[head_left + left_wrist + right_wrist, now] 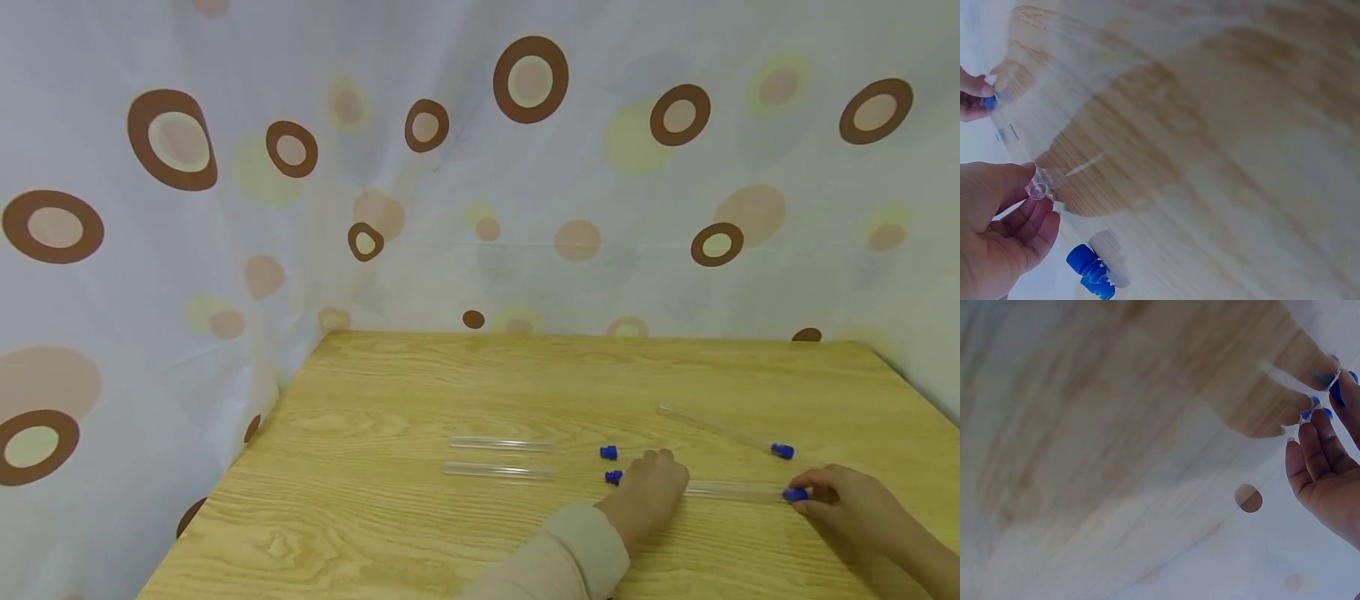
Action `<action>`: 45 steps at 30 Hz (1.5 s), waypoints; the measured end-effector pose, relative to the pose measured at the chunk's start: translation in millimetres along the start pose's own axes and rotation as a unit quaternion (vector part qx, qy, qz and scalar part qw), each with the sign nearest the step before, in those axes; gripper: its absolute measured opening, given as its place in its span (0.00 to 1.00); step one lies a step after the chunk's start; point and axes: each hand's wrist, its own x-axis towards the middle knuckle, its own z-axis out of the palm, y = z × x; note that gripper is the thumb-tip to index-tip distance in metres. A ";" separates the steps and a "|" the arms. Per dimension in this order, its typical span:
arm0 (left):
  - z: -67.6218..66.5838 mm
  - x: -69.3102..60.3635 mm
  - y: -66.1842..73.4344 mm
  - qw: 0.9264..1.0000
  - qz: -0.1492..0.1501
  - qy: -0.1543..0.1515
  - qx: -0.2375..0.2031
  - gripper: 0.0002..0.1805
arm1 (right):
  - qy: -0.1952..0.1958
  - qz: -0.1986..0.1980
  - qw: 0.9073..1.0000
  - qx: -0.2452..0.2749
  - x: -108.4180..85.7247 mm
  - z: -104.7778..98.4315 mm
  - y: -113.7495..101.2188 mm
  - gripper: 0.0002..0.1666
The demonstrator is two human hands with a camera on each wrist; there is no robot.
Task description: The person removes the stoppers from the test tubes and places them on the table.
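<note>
A clear tube [731, 491] lies across the right part of the table with a blue cap [796, 495] at its right end. My left hand [651, 493] pinches the tube's left end; in the left wrist view the left hand [1007, 219] has thumb and fingers around the round clear end. My right hand [855, 508] holds the blue cap between thumb and fingers, and the right wrist view shows the right hand [1329, 456] at the blue cap [1337, 394]. A loose blue cap [613, 477] lies just left of my left hand, also visible as a ridged blue cap [1091, 270].
Two clear tubes [498, 471] lie parallel on the wooden table [360, 533], left of the hands. Another blue cap [608, 452] rests behind the left hand. Farther back at the right, a slanted tube [716, 428] has a blue cap [782, 451] at its end. A patterned curtain [450, 183] surrounds the table.
</note>
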 end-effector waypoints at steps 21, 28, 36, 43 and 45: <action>-0.8 -3.4 -13.2 0.990 0.025 0.013 -0.135 0.06 | 0.023 -0.004 0.999 0.031 -9.4 -3.4 -1.7 0.11; 1.5 -7.8 -21.5 0.977 0.027 0.045 -0.207 0.08 | 0.035 -0.014 0.999 0.032 -11.4 -5.5 -5.7 0.10; 2.2 -10.3 -23.0 0.978 0.034 0.064 -0.194 0.12 | 0.075 -0.064 0.994 0.044 -14.5 -6.1 -7.9 0.07; -3.7 -16.2 -30.6 0.975 0.043 0.078 -0.206 0.14 | 0.107 -0.090 0.989 0.048 -16.7 -7.3 -9.7 0.08; -5.9 -18.5 -32.8 0.973 0.049 0.081 -0.208 0.14 | 0.112 -0.086 0.989 0.045 -17.4 -8.3 -10.9 0.08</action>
